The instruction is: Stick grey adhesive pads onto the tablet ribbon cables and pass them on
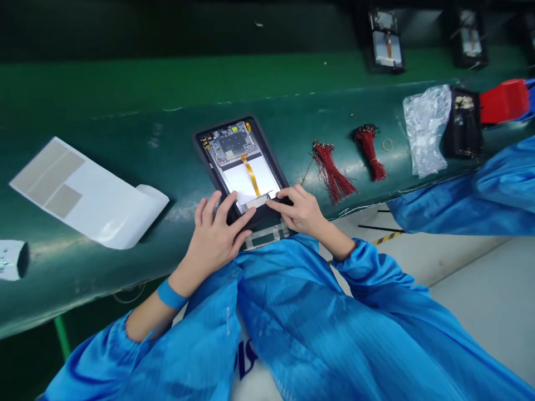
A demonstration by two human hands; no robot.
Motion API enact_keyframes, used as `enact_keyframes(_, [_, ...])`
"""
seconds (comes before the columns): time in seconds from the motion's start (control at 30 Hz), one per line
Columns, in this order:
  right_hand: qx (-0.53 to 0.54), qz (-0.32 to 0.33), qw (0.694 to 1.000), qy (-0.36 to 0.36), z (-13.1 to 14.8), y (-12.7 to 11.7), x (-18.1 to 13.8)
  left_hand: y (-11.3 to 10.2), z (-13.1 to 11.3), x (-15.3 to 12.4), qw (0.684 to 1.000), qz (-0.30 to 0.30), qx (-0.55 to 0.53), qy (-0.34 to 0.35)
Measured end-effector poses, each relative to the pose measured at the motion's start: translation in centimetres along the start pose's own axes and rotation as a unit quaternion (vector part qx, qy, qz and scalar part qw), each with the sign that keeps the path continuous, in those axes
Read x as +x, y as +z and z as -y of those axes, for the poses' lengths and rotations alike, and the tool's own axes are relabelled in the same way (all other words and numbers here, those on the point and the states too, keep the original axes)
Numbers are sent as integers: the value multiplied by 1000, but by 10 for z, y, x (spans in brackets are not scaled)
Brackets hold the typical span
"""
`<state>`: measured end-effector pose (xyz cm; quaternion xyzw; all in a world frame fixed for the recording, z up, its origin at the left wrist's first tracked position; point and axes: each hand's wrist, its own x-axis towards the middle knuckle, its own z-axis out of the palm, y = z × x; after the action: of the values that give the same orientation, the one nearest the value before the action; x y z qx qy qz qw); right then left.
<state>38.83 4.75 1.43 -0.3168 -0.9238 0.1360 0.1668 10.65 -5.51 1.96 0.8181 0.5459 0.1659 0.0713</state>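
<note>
An opened tablet (pixel 265 171) lies in a dark tray on the green bench in front of me. A circuit board (pixel 234 143) fills its upper end, and an orange flat cable (pixel 252 177) runs down to a pale strip (pixel 257 201) at the lower end. My left hand (pixel 217 231) rests on the tablet's lower left edge, fingers spread, the thumb by the strip. Over the lower right corner, my right hand (pixel 301 210) has thumb and index finger drawn close together at the strip's end. Whatever is between those fingertips is too small to make out.
Two bundles of red wires (pixel 334 172) (pixel 370 153) lie right of the tablet, near a rubber band (pixel 387 145). Further right are a clear plastic bag (pixel 428 131), a black tray (pixel 463 125) and a red bin (pixel 505 102). A white sheet (pixel 104 203) curls at left. Another person's blue sleeve (pixel 468 195) shows at right.
</note>
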Motion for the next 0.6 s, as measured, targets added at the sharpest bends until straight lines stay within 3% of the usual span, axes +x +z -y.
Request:
enact_keyframes(0.17, [17,-15,1000,-3,3,3,1,-2,4,0,1000,11,-6,-5])
enact_keyframes(0.3, [102,-47,994,-3,-4,-5,7,5,-7,16,1000,-1,-7,29])
enact_keyframes(0.37, [127,-96,985,60,-19,-15,10,7,-11,21,999,-8,4,46])
enact_keyframes(0.47, [46,-174,959,220,-50,-32,14,6,-8,19,999,-14,28,45])
enact_keyframes(0.6, [-94,-117,932,331,-72,-37,23,2,0,11,999,-11,24,25])
